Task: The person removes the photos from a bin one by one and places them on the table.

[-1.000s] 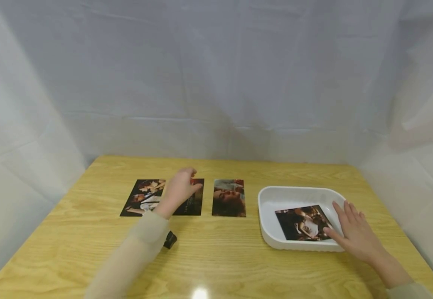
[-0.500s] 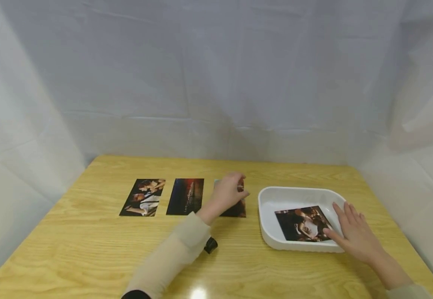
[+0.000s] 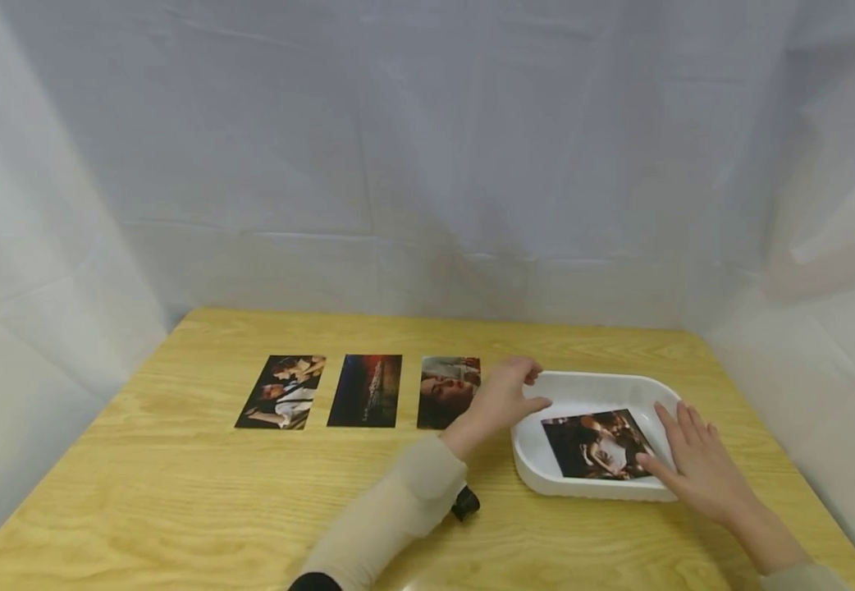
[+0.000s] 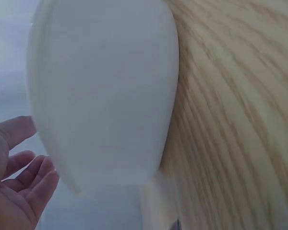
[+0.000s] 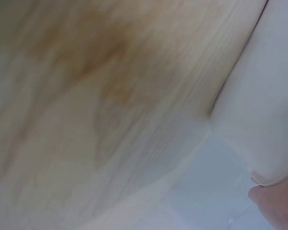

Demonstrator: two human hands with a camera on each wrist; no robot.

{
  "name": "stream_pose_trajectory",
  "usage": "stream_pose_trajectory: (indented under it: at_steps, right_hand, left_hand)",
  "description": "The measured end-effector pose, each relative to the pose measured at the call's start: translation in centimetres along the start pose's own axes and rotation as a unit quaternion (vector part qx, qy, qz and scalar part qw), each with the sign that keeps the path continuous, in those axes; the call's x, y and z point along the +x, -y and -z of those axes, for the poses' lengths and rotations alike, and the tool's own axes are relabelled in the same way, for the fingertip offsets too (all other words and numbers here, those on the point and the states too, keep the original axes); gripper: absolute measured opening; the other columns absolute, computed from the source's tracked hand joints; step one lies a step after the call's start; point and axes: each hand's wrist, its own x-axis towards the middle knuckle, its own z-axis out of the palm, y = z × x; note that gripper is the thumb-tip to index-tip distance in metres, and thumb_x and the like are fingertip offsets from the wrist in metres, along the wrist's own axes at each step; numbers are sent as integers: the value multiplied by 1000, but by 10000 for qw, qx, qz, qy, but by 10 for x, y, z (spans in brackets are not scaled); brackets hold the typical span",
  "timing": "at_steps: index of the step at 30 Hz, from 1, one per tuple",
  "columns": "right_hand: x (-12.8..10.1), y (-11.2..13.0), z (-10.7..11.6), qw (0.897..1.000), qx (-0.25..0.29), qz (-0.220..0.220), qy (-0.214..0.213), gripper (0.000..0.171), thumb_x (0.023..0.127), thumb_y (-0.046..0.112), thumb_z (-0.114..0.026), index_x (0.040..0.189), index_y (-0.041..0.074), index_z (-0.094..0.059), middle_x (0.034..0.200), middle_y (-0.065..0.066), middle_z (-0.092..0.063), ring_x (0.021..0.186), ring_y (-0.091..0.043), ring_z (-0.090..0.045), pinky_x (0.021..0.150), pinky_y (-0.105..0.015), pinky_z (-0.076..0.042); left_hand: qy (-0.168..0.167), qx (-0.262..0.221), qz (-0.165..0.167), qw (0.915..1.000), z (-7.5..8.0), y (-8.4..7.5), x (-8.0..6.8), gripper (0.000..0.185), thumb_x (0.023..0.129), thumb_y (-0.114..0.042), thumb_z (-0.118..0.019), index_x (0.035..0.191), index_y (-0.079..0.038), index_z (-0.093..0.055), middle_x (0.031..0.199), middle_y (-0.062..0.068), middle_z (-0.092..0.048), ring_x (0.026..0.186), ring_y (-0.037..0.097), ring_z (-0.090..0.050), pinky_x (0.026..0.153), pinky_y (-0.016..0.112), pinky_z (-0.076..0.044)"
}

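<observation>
A: Where is the white tray (image 3: 530,460) standing?

B: It stands on the wooden table (image 3: 176,509), near the right edge, about halfway between the far edge and the near edge. Inside it one photo (image 3: 596,444) lies flat on the bottom, a little turned.

A: What does the right hand (image 3: 701,468) do?

B: It rests on the near right corner of the tray. The fingers are straight and spread, and the fingertips touch the right edge of the photo. It grips nothing.

A: And the left hand (image 3: 501,397)?

B: It is at the left rim of the tray, at the far left corner. The fingers are loosely bent and hold nothing. In the left wrist view the palm (image 4: 12,191) is open beside the tray wall (image 4: 105,91). I cannot tell if the fingers really touch the rim or only hover over it.

A: What else lies on the table?

B: Three more photos lie in a row, left of the tray and toward the far edge. The nearest one (image 3: 445,391) is just beside the left hand, and the wrist covers its near right corner. Then comes a dark one (image 3: 365,391) in the middle, and the last one (image 3: 281,391) is toward the left edge. They lie apart, with small gaps between.

A: And behind the table?

B: A white cloth (image 3: 427,148) hangs at the far edge and at both sides.
</observation>
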Motion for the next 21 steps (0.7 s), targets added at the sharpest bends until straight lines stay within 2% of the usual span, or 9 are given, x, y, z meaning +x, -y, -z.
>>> stream_pose_trajectory:
  at_steps: [6, 11, 16, 21]
  right_hand:
    - [0, -1, 0, 10000, 0, 1, 12, 75, 89, 39, -47, 139, -4, -11, 134, -40, -7, 126, -45, 2, 98, -57, 2]
    - [-1, -1, -1, 10000, -5, 14, -40, 75, 88, 38, -48, 138, -4, -12, 133, -40, -8, 126, -46, 1, 99, -52, 8]
    - [-1, 0, -1, 10000, -6, 11, -45, 75, 89, 39, -47, 138, -4, -12, 133, -40, -8, 126, -46, 1, 99, -51, 8]
    - [0, 0, -1, 9999, -50, 31, -97, 75, 89, 38, -48, 139, -4, -10, 133, -41, -9, 126, -47, 0, 99, -52, 7]
  left_hand:
    - [187, -50, -27, 9998, -13, -9, 8, 38, 76, -24, -71, 106, -5, -57, 91, 0, -55, 83, 10, -52, 70, 16, -41]
    - [300, -83, 4, 9995, -26, -12, 13, 38, 75, -25, -72, 103, -4, -57, 86, -1, -52, 77, 8, -48, 66, 15, -40]
    - [496, 504, 74, 9975, -32, -16, 15, 41, 74, -30, -72, 104, -6, -58, 84, -3, -52, 72, 6, -47, 62, 16, -38]
    - [790, 1221, 119, 9893, -36, -19, 21, 49, 72, -37, -71, 111, -10, -56, 96, -1, -57, 83, 9, -54, 69, 18, -42]
